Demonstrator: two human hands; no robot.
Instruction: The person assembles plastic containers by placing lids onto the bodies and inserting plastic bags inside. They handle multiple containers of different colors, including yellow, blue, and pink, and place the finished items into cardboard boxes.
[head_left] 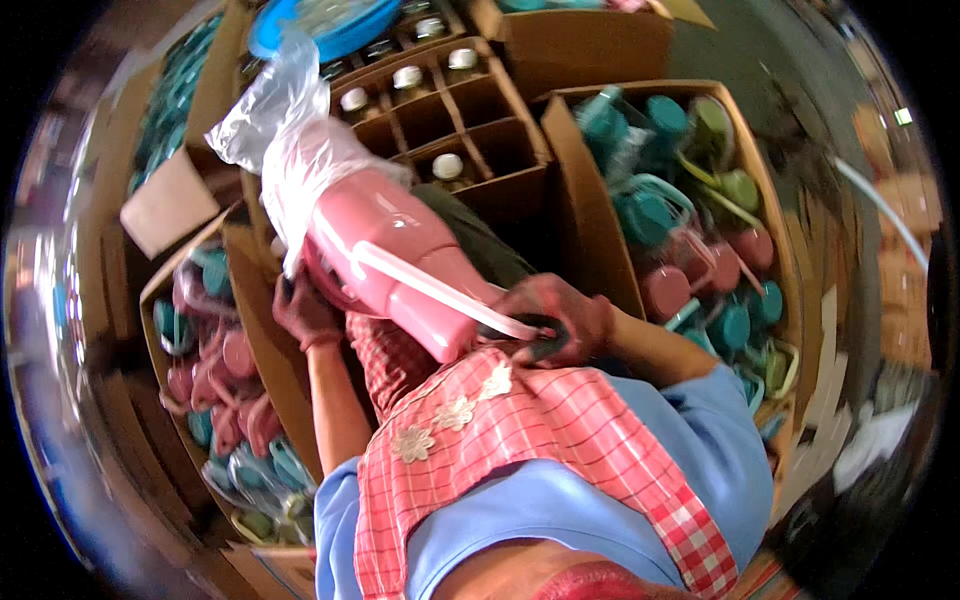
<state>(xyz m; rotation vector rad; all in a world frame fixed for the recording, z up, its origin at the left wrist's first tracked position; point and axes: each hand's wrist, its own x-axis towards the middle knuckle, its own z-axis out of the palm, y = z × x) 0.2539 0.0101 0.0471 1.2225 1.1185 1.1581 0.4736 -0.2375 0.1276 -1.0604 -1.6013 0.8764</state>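
Tilted across my lap is a large glossy pink jug [385, 235], like a vacuum flask, with a pale pink carry handle [440, 285]. A clear plastic bag [320, 155] covers its far end, its loose mouth bunched beyond. My left hand [305, 312], in a dark reddish glove, is closed at the bag's hanging edge beside the jug; part of its grip is hidden. My right hand [560, 318], gloved with dark fingertips, closes round the near end of the handle, close to the jug's base.
Open cartons of teal, pink and green jugs stand at my right [745, 120] and left [255, 300]. Ahead, a divided carton [530, 125] holds several silver-capped bottles. A blue basin [345, 42] sits beyond it. Loose cardboard [815, 400] lies at far right.
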